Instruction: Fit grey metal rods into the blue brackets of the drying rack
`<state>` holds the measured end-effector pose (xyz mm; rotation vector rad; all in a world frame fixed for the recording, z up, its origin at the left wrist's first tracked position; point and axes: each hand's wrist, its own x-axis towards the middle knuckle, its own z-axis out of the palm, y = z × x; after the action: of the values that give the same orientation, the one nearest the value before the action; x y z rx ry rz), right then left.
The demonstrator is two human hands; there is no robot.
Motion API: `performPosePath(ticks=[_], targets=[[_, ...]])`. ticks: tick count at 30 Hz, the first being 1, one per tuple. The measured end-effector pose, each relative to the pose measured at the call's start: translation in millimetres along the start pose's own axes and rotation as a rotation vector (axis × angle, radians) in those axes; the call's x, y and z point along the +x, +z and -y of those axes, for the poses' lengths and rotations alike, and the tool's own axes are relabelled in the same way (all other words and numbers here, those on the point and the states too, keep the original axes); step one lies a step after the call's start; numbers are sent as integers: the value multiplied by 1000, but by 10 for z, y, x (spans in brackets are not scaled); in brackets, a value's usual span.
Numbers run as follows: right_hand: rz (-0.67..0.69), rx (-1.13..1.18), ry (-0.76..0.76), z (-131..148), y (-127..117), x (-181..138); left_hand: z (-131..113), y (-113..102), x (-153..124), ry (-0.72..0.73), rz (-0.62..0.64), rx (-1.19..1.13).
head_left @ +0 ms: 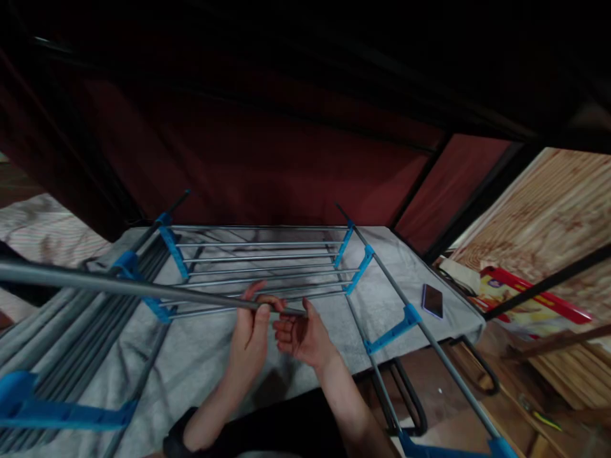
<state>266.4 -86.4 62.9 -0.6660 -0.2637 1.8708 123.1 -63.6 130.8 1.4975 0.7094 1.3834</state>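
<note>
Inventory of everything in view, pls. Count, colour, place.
Held rod: 1, grey, from left edge to hands
Brackets: 7, blue, on rack sides
Cross rods: about six, grey, rack's far end
Side poles: at least four, grey, both sides
Loose rods: many, uncountable, grey, left
Cloth: 1, light grey, under rack
Phone: 1, dark screen, right on cloth
Box: 1, red and yellow, far right
Frame bars: several, black, right and back
Panels: several, dark red, back
Small item: 1, yellow-green, lower right, unclear
Left hand: 1, around held rod
Right hand: 1, at rod's end
</note>
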Motion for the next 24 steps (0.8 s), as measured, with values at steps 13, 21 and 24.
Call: performPosePath(ticks=[13, 21, 24], targets=[[-231, -211, -457, 200, -9, -346, 260, -555, 119, 274, 146, 884], [-350, -95, -743, 472, 28, -571, 644, -605, -74, 409, 282, 1099], [-366, -69, -793, 541, 4, -605, 722, -634, -141, 436, 311, 1142]])
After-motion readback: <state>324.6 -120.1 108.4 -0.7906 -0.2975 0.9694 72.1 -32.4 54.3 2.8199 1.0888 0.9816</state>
